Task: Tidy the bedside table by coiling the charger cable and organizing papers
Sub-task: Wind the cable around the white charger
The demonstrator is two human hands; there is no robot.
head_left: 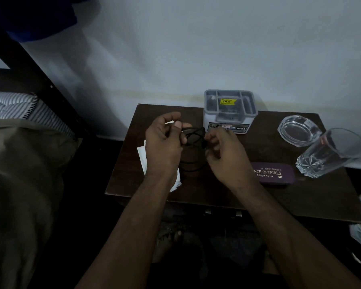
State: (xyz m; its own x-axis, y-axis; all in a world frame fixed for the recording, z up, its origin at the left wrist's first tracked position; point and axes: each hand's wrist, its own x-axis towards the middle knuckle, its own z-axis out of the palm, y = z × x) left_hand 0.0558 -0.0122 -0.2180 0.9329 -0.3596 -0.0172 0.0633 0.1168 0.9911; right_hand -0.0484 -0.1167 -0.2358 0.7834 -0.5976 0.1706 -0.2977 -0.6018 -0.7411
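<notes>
Head view
Left hand (165, 142): raised over the left part of the table, fingers curled, thumb and fingers pinching the cable at its left side.
Right hand (223, 151): just right of the left one, fingers curled round the cable's right side.
Cable (193, 140): black, in loose loops between the two hands, with loops hanging down towards the table top.
Papers (142, 155): white sheets on the left part of the table, mostly hidden under the left hand and wrist.
Table (279, 197): dark wood, against a pale wall.
Organiser (230, 110): grey, compartmented, at the far edge, just beyond the right hand.
Ashtray (298, 130): clear glass, far right.
Glass (329, 153): clear tumbler, near the ashtray, at the right edge.
Case (273, 173): purple spectacle case, just right of the right wrist.
Bed (19, 142): left of the table, with striped and olive cloth.
</notes>
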